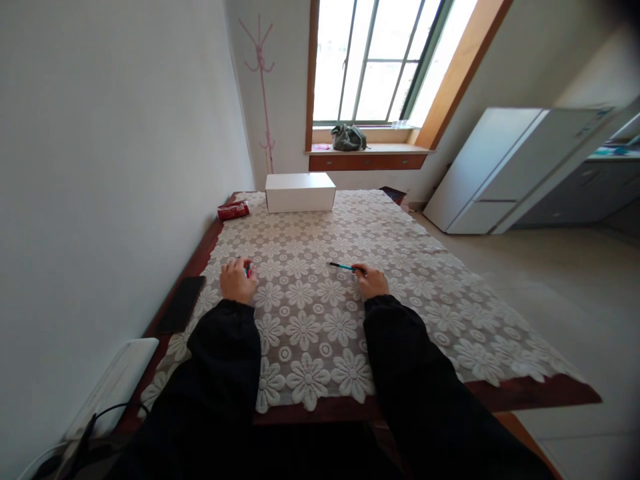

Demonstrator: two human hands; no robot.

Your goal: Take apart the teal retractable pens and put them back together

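My left hand (238, 281) rests on the lace tablecloth (320, 320), closed around a small red and blue object (247, 270) that is mostly hidden in the fist. My right hand (371, 282) also lies on the cloth and holds a thin teal pen (341, 267), whose tip points left and away from me. Both arms are in black sleeves. The two hands sit about a forearm's length apart.
A white box (300, 192) stands at the table's far edge, with a red packet (233, 211) to its left. A black phone (181, 305) lies at the left edge by the wall. A white cabinet (500, 170) stands right; a bag (349, 137) sits on the window sill.
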